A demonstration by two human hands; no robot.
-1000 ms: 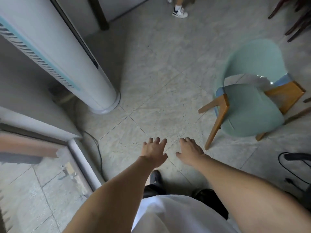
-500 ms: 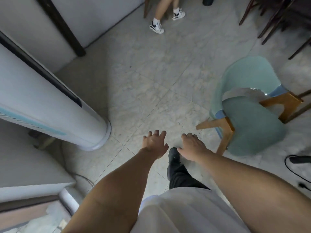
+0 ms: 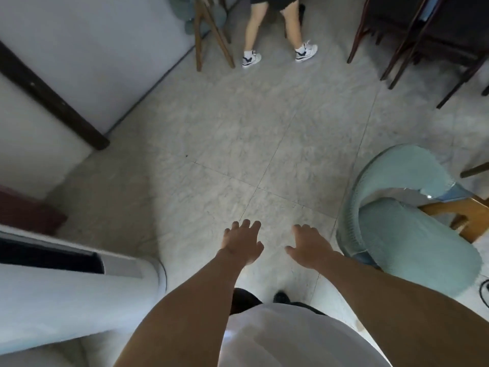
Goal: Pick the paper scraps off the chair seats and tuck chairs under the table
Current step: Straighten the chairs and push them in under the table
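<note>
Two bare hands are stretched forward over the tiled floor (image 3: 238,144), palms down — the left hand (image 3: 242,241) and the right hand (image 3: 308,246) both have loose, slightly spread fingers and hold nothing. At the far left stands a white tower unit (image 3: 66,295), lying across the lower corner of the view. At the right, just beside the right hand, is the pale green chair (image 3: 404,234) with a curved padded back, a green seat and light wooden arms; no paper scrap shows on the visible seat. Farther away, another person's legs in white sneakers (image 3: 305,53) stand near dark wooden chair legs (image 3: 412,43) — well apart from the hands.
</note>
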